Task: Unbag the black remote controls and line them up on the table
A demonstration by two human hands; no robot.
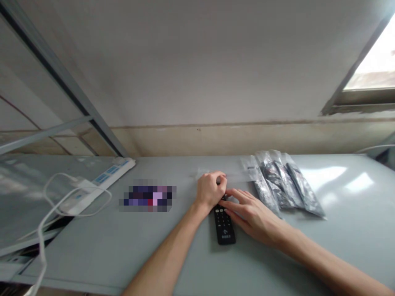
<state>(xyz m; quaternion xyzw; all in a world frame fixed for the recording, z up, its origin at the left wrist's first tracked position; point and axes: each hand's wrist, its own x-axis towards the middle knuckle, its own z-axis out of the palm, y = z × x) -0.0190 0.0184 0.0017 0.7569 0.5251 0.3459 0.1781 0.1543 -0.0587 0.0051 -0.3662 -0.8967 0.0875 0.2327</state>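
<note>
A black remote control (226, 231) lies face up on the grey table, its near end toward me and its white lettering showing. My left hand (211, 189) is closed around its far end, fingers curled; the upper part of the remote is mostly covered. From the right, my right hand (247, 209) reaches in with fingers stretched out, their tips resting on the upper keys and the side edge. Just beyond both hands lies a clear plastic bag (239, 176), flat on the table.
To the right, several clear bags with dark contents (288, 185) lie side by side. A blurred-out dark object (148, 197) is on the left. Farther left are a white power strip (101, 185) and a looped white cable (41, 238). The wall (197, 82) stands behind the table (123, 250).
</note>
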